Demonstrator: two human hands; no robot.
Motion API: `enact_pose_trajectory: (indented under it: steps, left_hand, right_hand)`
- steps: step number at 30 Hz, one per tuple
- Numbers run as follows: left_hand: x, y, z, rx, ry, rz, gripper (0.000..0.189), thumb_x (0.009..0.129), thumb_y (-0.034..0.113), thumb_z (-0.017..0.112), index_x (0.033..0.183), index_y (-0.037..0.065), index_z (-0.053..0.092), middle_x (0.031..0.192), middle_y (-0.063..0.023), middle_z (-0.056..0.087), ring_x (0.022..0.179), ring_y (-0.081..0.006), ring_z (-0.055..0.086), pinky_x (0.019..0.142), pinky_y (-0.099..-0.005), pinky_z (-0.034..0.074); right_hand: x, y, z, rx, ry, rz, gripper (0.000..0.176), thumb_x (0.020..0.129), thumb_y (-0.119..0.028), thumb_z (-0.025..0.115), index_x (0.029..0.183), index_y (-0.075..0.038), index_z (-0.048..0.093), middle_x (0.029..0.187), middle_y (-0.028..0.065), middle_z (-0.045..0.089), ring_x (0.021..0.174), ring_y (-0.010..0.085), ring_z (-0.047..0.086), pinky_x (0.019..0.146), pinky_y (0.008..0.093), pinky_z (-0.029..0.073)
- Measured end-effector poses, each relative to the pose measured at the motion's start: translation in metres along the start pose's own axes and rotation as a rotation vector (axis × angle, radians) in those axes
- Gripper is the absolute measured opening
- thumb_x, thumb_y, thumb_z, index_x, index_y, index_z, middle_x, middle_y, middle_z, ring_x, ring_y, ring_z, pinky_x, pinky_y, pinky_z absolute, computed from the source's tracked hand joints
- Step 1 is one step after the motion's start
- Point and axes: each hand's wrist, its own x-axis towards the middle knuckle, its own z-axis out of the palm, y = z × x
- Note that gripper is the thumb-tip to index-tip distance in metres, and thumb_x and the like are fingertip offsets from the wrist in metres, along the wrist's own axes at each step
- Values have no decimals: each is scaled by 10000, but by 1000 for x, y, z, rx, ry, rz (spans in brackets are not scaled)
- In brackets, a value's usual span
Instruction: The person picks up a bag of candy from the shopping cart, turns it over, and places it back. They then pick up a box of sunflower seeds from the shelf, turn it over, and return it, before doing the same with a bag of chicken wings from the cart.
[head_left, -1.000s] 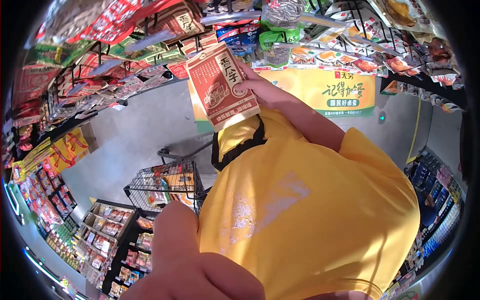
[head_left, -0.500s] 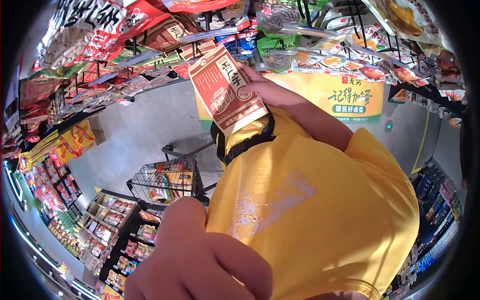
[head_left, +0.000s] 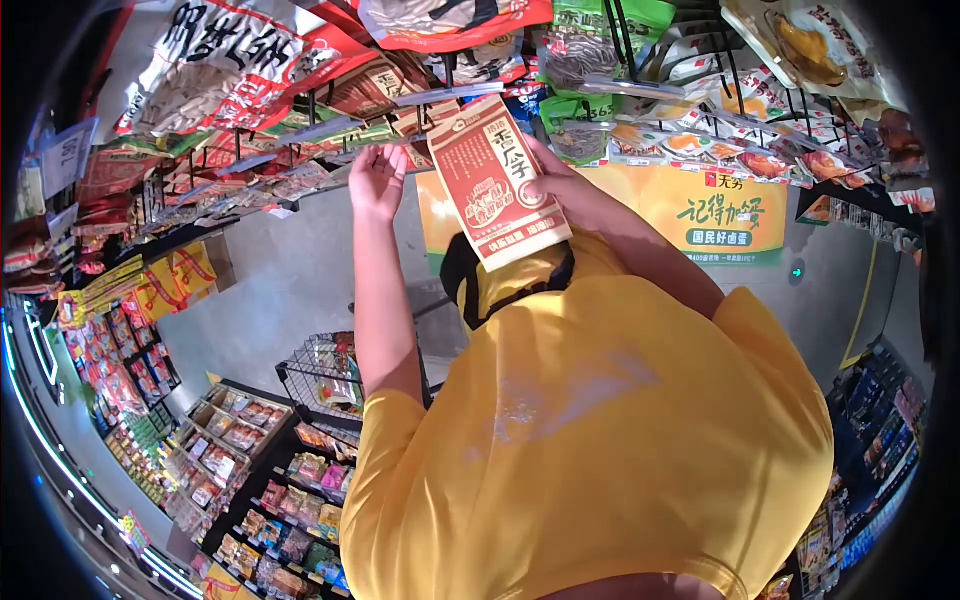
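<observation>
A red and cream packet of seeds (head_left: 495,185) is tilted in front of my chest, below the hanging shelf goods. My right hand (head_left: 555,180) grips its right edge, the thumb on the front face and the other fingers mostly hidden behind it. To the left of the packet is my left hand (head_left: 380,178), raised with the palm partly showing and the fingers loosely bent and apart. Nothing is in it, and a small gap separates it from the packet.
Hanging snack bags (head_left: 205,75) line the rack along the top. A yellow sign (head_left: 725,220) is below them at the right. A black wire cart (head_left: 320,375) with goods stands behind my left arm. Shelves of packaged food (head_left: 300,500) are at the lower left.
My left hand has moved from close to the camera at the bottom up to the packet's left side, and its fingers have opened. The packet, still in my right hand, appears slightly further right.
</observation>
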Motion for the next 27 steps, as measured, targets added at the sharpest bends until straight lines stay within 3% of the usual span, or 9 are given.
enact_pose_trajectory:
  steps: [2, 4, 7, 9, 12, 14, 20, 25, 27]
  left_hand:
    - [31, 0, 2, -14, -16, -20, 210, 896, 223, 504, 977, 32, 473, 1058, -156, 507, 1008, -306, 518, 915, -441, 454]
    - [54, -3, 18, -51, -26, -41, 363, 885, 247, 502, 1125, -12, 417, 1153, -177, 444, 1111, -338, 458, 972, -476, 404]
    - [77, -11, 29, -135, -3, -109, 460, 876, 324, 499, 1191, 1, 409, 1194, -170, 435, 1146, -339, 436, 1006, -506, 354]
    - [81, -13, 33, -229, -278, -51, 570, 859, 394, 539, 1208, -17, 352, 1252, -203, 392, 1174, -368, 406, 1037, -537, 302]
    - [74, -19, 35, -280, -254, -2, 599, 848, 408, 554, 1228, -7, 351, 1278, -200, 386, 1206, -378, 382, 1057, -541, 261]
    - [69, -18, 34, -330, -266, -44, 572, 855, 403, 547, 1218, -3, 371, 1292, -201, 379, 1227, -379, 366, 1051, -532, 276]
    - [66, -16, 27, -290, -211, -119, 588, 879, 398, 514, 1250, -24, 339, 1270, -196, 390, 1229, -363, 366, 1049, -509, 293]
    - [59, -8, 27, -303, -255, -193, 587, 823, 417, 614, 1251, 78, 399, 1201, -153, 402, 1177, -330, 389, 1049, -532, 283]
    - [61, -9, 21, -321, -237, -167, 590, 818, 424, 620, 1243, 76, 404, 1193, -152, 403, 1178, -331, 385, 1051, -535, 280]
  right_hand:
    - [-5, 1, 3, -54, 70, -27, 834, 754, -23, 539, 1457, -128, 103, 1380, 95, 373, 1227, 198, 414, 986, 335, 365]
    - [-11, 0, 6, -28, 77, -43, 822, 760, -2, 524, 1458, -150, 116, 1370, 89, 386, 1201, 186, 438, 968, 330, 384]
    - [-23, 3, 12, -6, 237, 19, 800, 768, 22, 506, 1454, -193, 155, 1363, 84, 388, 1158, 181, 472, 944, 317, 406]
    - [-26, 6, 20, 4, 262, -36, 799, 768, 22, 505, 1454, -190, 153, 1360, 87, 391, 1159, 184, 472, 946, 319, 406]
    - [-29, 9, 35, 13, 311, -91, 798, 767, 15, 498, 1455, -180, 143, 1351, 92, 397, 1162, 193, 470, 952, 322, 403]
    - [-28, 13, 45, 21, 339, -145, 772, 765, -7, 498, 1443, -172, 167, 1332, 101, 418, 1138, 206, 504, 920, 327, 450]
    - [-18, 18, 69, 51, 358, -187, 759, 765, -20, 494, 1438, -172, 179, 1313, 98, 433, 1132, 214, 506, 917, 338, 449]
    - [-13, 30, 69, 56, 373, -220, 773, 756, -14, 500, 1440, -173, 175, 1325, 96, 425, 1140, 215, 502, 929, 338, 444]
    - [-13, 31, 69, 60, 378, -219, 778, 754, -12, 502, 1440, -171, 174, 1331, 95, 421, 1144, 216, 500, 933, 338, 443]
